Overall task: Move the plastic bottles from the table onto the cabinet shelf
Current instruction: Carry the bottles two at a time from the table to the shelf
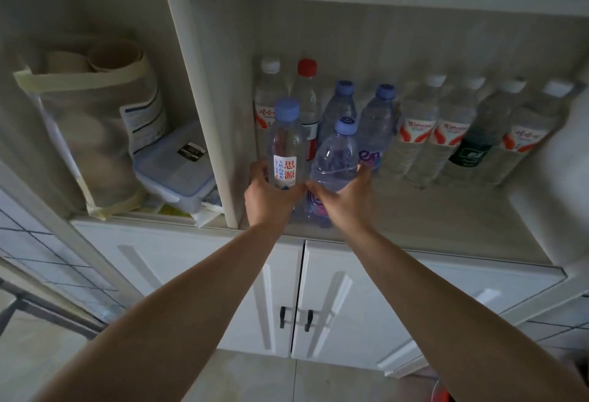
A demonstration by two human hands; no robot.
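- My left hand had its fingers wrapped round the bottle with the white label.
- My right hand had its fingers wrapped round the bottle with the purple label.
- Both bottles stood up straight, touching each other, at the front of the cabinet shelf.
- Just past my fingers stood the row of bottles already on the shelf.
- I think it was best to set both down flat, push them back gently, and let go slowly so none fell over.
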